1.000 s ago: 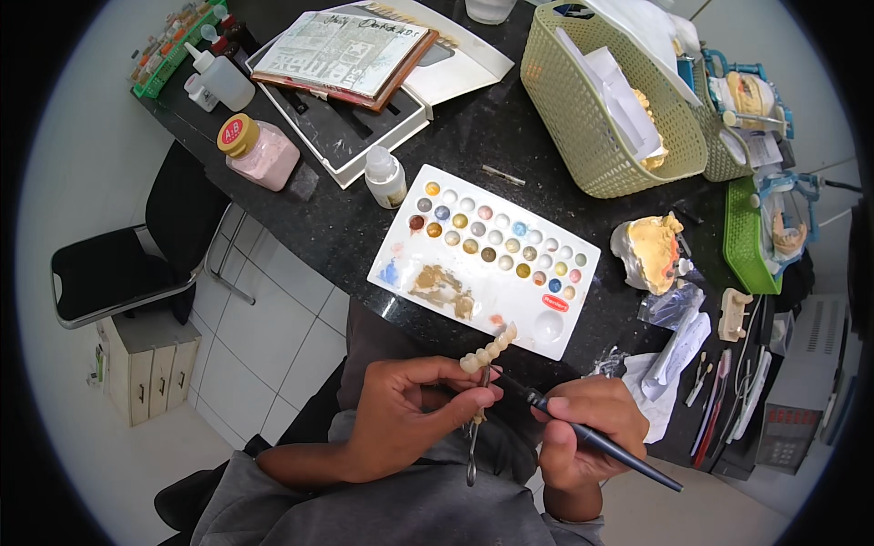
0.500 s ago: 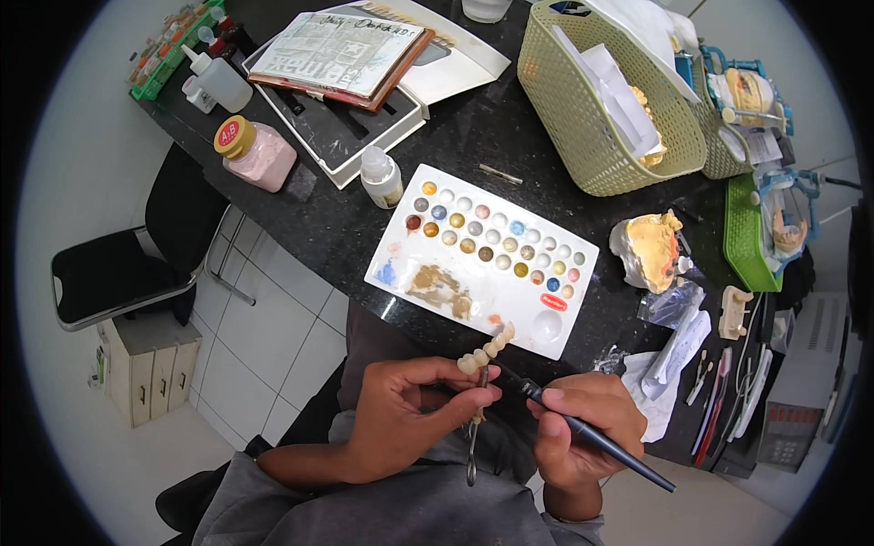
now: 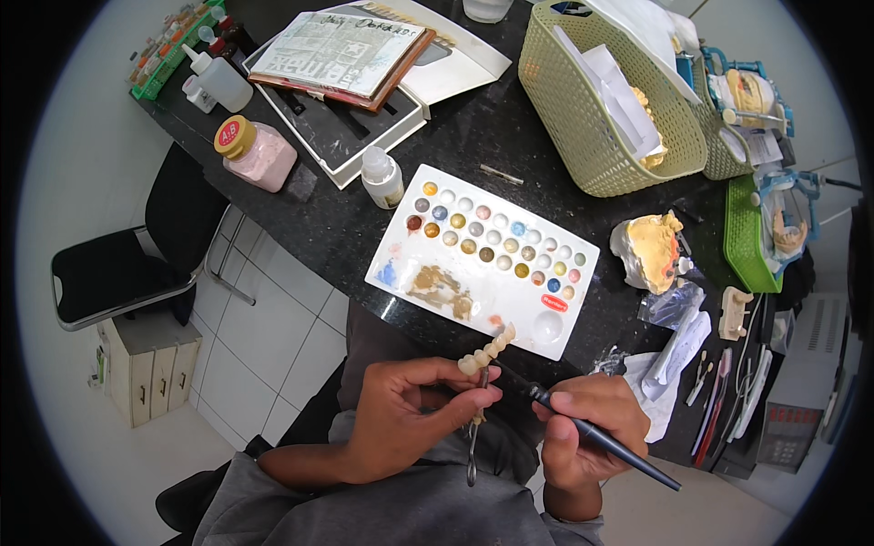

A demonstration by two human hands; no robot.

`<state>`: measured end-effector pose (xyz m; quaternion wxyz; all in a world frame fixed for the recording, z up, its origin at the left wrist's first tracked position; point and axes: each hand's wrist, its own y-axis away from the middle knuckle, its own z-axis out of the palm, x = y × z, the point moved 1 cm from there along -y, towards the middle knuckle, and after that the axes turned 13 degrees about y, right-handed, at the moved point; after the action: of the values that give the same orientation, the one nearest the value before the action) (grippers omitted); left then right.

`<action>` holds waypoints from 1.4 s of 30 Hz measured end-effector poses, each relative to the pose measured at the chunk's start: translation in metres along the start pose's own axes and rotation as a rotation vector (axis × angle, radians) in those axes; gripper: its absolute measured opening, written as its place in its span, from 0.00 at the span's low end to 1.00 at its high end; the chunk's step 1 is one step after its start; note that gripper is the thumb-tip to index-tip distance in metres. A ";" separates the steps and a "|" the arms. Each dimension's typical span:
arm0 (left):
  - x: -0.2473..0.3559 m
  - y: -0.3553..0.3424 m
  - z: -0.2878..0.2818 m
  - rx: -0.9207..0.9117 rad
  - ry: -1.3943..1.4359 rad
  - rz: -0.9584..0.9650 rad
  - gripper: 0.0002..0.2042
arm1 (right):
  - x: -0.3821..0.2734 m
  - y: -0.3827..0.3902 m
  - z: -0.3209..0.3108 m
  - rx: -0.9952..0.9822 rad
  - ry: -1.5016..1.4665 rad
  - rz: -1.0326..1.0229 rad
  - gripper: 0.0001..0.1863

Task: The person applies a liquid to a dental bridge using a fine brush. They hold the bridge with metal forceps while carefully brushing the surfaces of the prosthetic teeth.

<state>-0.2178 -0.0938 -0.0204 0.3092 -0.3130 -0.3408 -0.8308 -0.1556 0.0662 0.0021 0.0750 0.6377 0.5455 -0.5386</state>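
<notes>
My left hand (image 3: 401,414) pinches a slim metal clamp (image 3: 472,460) whose looped end hangs below the fingers. At the clamp's upper end sits a dental bridge (image 3: 487,351), a curved row of several tooth-coloured crowns. My right hand (image 3: 594,428) grips a dark-handled fine brush (image 3: 624,451) like a pen. Its tip points left toward the bridge; whether it touches cannot be made out. Just beyond the bridge lies a white paint palette (image 3: 514,311) with rows of coloured wells and brown, blue and pink smears on its flat part.
Right of the palette are a yellow dental cast (image 3: 651,253), crumpled white tissue (image 3: 669,373) and several slim tools. A woven basket (image 3: 592,136) stands behind. A small clear bottle (image 3: 381,177), a jar of pink powder (image 3: 259,156) and a notebook (image 3: 341,55) occupy the left.
My right hand and the brush have shifted slightly to the right, drawing the brush tip a little away from the bridge. The left hand has stayed still.
</notes>
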 end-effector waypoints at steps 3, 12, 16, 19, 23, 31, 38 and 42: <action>0.000 0.000 -0.001 -0.008 -0.002 0.004 0.08 | 0.001 0.000 0.001 -0.010 0.001 -0.003 0.05; 0.000 0.000 -0.001 -0.024 0.038 0.004 0.09 | 0.000 0.000 0.000 -0.037 -0.032 -0.041 0.05; -0.001 0.000 -0.001 -0.025 0.034 0.000 0.09 | -0.001 -0.001 0.001 -0.043 -0.018 -0.044 0.05; -0.001 0.000 -0.001 -0.023 0.032 -0.005 0.09 | -0.001 -0.001 0.000 -0.041 -0.016 -0.043 0.05; -0.001 0.000 0.000 -0.019 0.041 0.015 0.09 | 0.000 -0.002 0.001 -0.051 -0.010 -0.049 0.05; -0.001 0.001 0.000 -0.008 0.030 0.009 0.08 | -0.001 -0.001 0.002 -0.069 -0.056 -0.072 0.06; -0.001 0.000 0.001 -0.009 0.030 0.007 0.08 | 0.000 -0.003 0.001 -0.081 -0.028 -0.087 0.06; 0.000 0.001 0.002 0.010 -0.019 0.016 0.07 | 0.002 0.002 -0.009 0.051 -0.058 -0.006 0.06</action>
<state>-0.2166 -0.0930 -0.0188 0.3141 -0.3218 -0.3456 -0.8236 -0.1488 0.0724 0.0031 0.0729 0.6219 0.5313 -0.5706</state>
